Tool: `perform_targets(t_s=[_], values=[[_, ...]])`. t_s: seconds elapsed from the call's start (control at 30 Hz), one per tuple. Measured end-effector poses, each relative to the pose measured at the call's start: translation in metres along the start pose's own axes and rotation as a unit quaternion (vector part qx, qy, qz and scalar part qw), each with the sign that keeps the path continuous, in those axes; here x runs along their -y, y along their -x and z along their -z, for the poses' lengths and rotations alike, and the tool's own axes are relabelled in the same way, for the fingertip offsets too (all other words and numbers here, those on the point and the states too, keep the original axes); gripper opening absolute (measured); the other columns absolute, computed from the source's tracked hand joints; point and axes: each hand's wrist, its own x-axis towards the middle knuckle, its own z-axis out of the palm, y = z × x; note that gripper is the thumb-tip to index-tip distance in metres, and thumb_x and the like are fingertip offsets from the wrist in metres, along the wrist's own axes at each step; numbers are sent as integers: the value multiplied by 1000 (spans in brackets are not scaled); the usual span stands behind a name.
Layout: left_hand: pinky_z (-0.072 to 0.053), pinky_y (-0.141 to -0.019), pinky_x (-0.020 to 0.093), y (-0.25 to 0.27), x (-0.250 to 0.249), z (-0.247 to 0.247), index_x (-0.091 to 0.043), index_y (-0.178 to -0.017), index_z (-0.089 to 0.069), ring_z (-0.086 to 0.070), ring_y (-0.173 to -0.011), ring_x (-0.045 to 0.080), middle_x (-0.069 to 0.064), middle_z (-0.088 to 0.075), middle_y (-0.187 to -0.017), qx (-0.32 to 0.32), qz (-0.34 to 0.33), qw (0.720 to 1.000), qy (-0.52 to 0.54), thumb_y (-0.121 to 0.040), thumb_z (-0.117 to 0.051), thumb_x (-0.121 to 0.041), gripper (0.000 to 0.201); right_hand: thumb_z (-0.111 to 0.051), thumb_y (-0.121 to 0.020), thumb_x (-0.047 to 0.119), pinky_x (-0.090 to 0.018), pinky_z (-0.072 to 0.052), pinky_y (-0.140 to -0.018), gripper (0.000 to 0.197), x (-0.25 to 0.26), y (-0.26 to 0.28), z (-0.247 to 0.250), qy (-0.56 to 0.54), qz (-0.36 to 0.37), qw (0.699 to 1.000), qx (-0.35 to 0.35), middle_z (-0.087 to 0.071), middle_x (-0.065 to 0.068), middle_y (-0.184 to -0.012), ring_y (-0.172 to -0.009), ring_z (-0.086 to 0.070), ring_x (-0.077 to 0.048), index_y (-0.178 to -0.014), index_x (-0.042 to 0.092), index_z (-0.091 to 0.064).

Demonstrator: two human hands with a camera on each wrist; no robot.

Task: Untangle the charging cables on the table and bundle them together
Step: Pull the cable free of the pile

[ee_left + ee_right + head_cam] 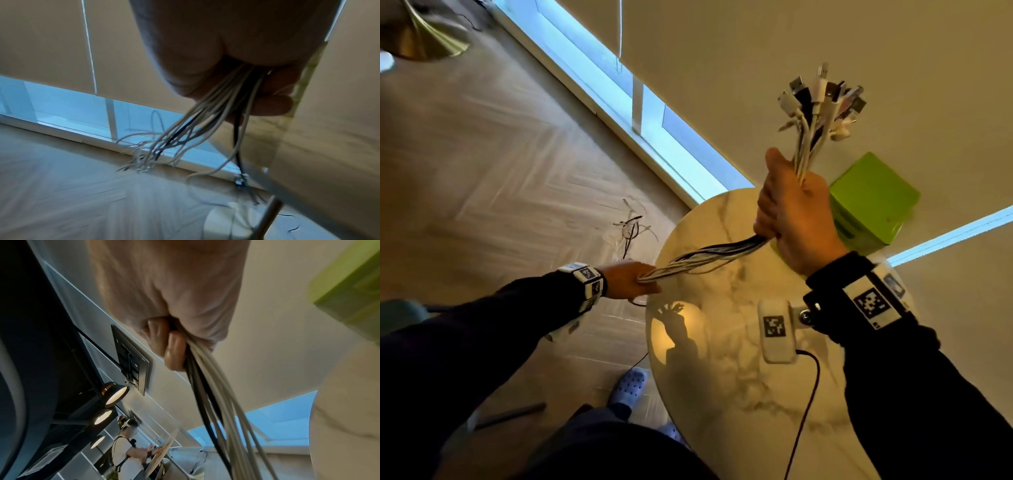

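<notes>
On my far left the wood-look herringbone floor (493, 164) runs up to a low strip of window (654, 113) under a beige roller blind (756, 51). A loose tangle of white and black cable ends (631, 229) trails down toward that floor; in the left wrist view I see the same strands (164, 142) fanning out and dangling, blurred at their tips.

My left hand (628, 279) sits just off the table's left edge, fingers curled round the bundle of white and black charging cables (709, 257). In the left wrist view the strands come out between the palm and a curled finger (269, 105), so the grip is closed on them.

From there the bundle's long axis climbs rightward over the round white marble-pattern table (722, 359) to my right hand (794, 219), which is raised above the tabletop in a tight fist around it. The right wrist view shows fingertips (174, 350) folded over the cords.

Above that fist the cables turn to point up, ending in a spread cluster of white, black and silver USB plugs (822, 99).

Just right of the fist, a lime-green square box (873, 202) stands on the table's far side.
</notes>
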Motion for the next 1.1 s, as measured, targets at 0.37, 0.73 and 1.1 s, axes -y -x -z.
perform_targets(t_s=[0.37, 0.73, 1.1], values=[[-49, -91, 37, -27, 36, 54, -34, -119, -47, -62, -102, 19, -9, -66, -111, 48, 33, 993, -100, -75, -79, -60, 60, -47, -105, 32, -27, -22, -46, 50, -14, -28, -10, 46, -28, 998, -39, -26, -5, -52, -46, -20, -17, -60, 19, -28], [-43, -105, 47, -43, -147, 86, 13, -134, -44, -56, -118, 35, 19, -60, -123, 46, -309, 861, 402, -80, -66, -70, 101, -46, -105, 34, -23, -23, -44, 54, -47, -15, -1, 39, -145, 987, 54, -29, -5, -51, -41, -23, -15, -53, 19, -37], [-53, -79, 25, -68, -215, 77, 1, -119, -60, -67, -83, 13, -4, -69, -83, -15, -297, 888, 349, -98, -62, -8, 23, -56, -99, 19, -31, -39, -51, 35, -70, 5, 26, 55, -185, 980, 46, -48, -8, -58, -47, -44, -23, -65, 12, -52]])
